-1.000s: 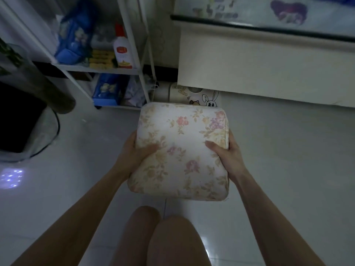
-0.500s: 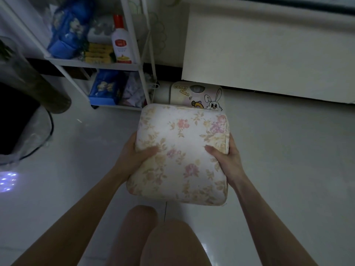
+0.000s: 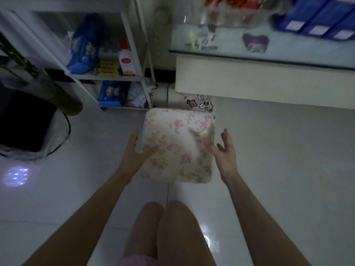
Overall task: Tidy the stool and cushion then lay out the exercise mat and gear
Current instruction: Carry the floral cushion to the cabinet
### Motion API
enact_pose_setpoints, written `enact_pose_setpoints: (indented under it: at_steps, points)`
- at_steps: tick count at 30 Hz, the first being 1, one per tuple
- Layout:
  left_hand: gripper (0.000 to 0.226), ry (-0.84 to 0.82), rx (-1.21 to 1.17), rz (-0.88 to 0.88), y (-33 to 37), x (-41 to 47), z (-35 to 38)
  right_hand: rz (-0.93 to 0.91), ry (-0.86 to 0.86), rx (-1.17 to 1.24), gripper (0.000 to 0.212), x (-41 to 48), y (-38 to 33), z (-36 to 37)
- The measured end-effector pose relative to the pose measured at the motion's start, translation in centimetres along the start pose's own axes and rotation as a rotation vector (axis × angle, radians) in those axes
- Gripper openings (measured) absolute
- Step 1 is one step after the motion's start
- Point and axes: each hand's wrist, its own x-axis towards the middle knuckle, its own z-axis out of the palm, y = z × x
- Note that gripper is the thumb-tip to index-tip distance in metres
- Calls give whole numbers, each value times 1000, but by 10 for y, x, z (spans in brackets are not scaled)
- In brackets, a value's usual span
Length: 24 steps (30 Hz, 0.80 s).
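A square floral cushion [image 3: 178, 146] lies flat in front of my knees, its far edge over a cream stool [image 3: 199, 101] with a cartoon rabbit on it. Most of the stool is hidden under the cushion and the table edge. I cannot tell whether the cushion rests on the stool. My left hand [image 3: 137, 152] holds the cushion's left edge, thumb on top and fingers along the side. My right hand [image 3: 225, 152] is off the cushion, just beside its right edge, fingers spread and holding nothing.
A white wire shelf rack [image 3: 107, 76] with a red-capped bottle [image 3: 126, 62] and blue packs stands at the back left. A black bin [image 3: 25, 120] with a plastic liner is at far left. A white glass-topped table [image 3: 259, 77] overhangs the back right. The floor is glossy white tile [image 3: 278, 150].
My right hand has let go of the cushion and opened beside it. The cushion has moved slightly away from me toward the stool, and the view has tilted up.
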Motion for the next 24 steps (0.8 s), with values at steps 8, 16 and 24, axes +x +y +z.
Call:
enact_pose_setpoints:
  at_steps: [8,16,24]
  points:
    - [63,-40,17,78,130,-148,-24,31,71,39,76,-133,-135,-35]
    - [78,-139,63,168,239,-291,-36,-17,135,74,70,-265,-247,-85]
    - [69,-287,73,254,278,-395,7,-59,302,149,62,-367,-270,-168]
